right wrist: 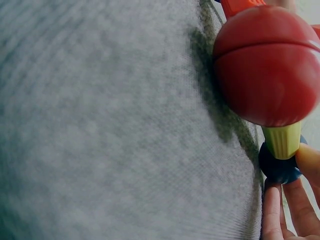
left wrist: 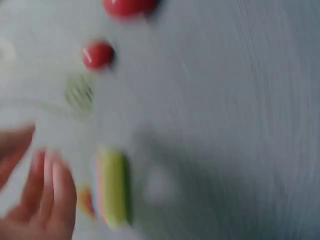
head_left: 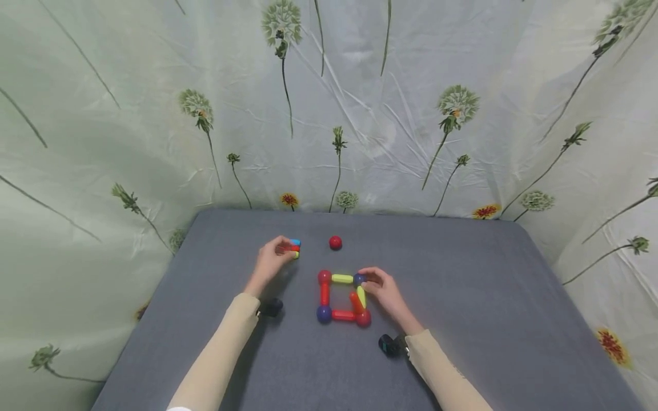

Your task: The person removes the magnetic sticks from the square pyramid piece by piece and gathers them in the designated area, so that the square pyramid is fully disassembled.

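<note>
left grip (head_left: 269,258): thumb and fingers parted, nothing caught, bunched blue, red and yellow sticks (head_left: 296,255) right at your fingertips. right grip (head_left: 385,290): you're pinching blue ball (head_left: 358,279) between thumb and fingers, far-right corner of ball-and-stick square (head_left: 325,294). yellow stick (head_left: 362,298) runs from that grip toward red corner ball (head_left: 363,318), nearer you; orange-red stick (head_left: 356,302) tilts beside it. loose red ball (head_left: 335,243) beyond right grip, to its left, on grey surface (head_left: 462,274).

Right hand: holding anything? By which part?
Yes: right hand pinches the far blue ball between thumb and fingers, by its right side in the head view.
</note>
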`<state>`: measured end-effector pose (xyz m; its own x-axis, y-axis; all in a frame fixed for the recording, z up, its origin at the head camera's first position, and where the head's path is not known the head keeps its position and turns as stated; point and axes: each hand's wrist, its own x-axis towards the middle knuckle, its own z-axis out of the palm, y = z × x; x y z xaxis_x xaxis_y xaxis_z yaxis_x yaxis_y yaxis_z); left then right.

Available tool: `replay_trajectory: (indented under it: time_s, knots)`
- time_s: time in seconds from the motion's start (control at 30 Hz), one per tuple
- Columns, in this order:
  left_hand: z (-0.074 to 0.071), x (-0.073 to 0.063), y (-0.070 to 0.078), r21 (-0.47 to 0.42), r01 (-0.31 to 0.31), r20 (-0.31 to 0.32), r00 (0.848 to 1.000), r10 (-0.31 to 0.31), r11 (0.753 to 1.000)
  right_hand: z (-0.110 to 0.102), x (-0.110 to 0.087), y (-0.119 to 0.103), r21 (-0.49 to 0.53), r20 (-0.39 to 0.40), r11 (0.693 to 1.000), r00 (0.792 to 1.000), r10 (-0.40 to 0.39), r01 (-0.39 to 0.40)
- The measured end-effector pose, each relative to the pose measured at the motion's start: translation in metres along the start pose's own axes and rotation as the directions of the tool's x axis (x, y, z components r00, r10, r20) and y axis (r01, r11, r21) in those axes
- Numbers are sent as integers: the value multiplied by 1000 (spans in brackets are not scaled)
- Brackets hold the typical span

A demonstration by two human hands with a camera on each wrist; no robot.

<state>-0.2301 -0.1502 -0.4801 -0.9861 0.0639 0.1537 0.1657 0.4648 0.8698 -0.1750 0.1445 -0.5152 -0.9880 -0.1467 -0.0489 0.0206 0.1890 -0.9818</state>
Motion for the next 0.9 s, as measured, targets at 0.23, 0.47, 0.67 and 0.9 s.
replay_trajectory:
  time_s: [0.23, 0.47, 0.67, 0.9]
  knots:
    - [39, -29, 39, -194, -73, 494, 854, 161, 978, 0, -14, -30, -25, 33, 1000, 999, 2, -1]
    - [73, -49, 51, -189, -160, 601, 762, 243, 969, -1, -6, -12, -10, 18, 1000, 1000, -8, 8]
    - [85, -53, 49, -74, -254, 518, 816, 254, 964, -1, 1, 3, 0, 1, 1000, 1000, 2, -2]
    - [80, -55, 41, -1, -244, 402, 888, 224, 970, 0, 0, 4, 12, 15, 1000, 1000, -17, 17]
